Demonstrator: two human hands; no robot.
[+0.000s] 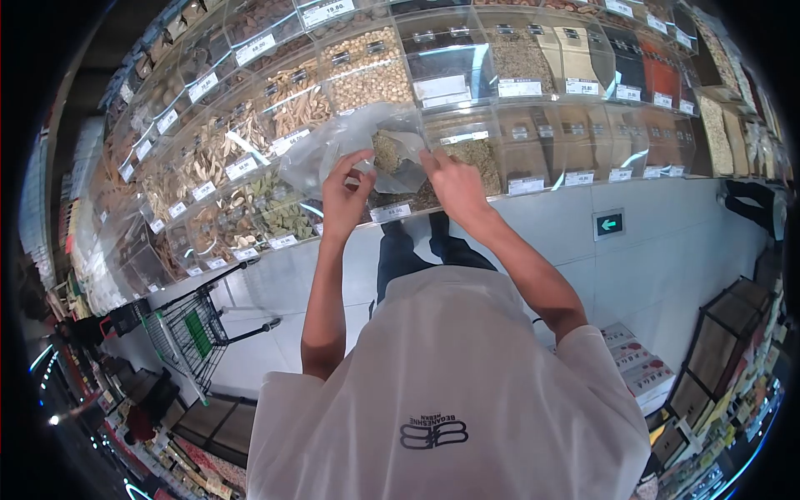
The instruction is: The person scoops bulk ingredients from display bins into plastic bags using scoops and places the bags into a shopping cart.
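Note:
A clear plastic bag (321, 158) is spread over the front row of bins, with a greenish-brown dried herb (386, 152) showing at its opening. My left hand (348, 187) pinches the bag's left edge, fingers curled. On the other side, my right hand (454, 179) is closed on the bag's right edge. Just right of the bag, a bin of similar dried herb (475, 154) lies under a clear lid. A white price label (392, 212) sits on the shelf edge below the bag.
Clear bins of nuts (367, 71), dried slices (296, 104) and leaves (283, 204) surround the hands. A shopping cart (193, 329) stands at lower left. Printed boxes (637, 367) are stacked at lower right. A person's dark-clothed leg (750, 204) shows at far right.

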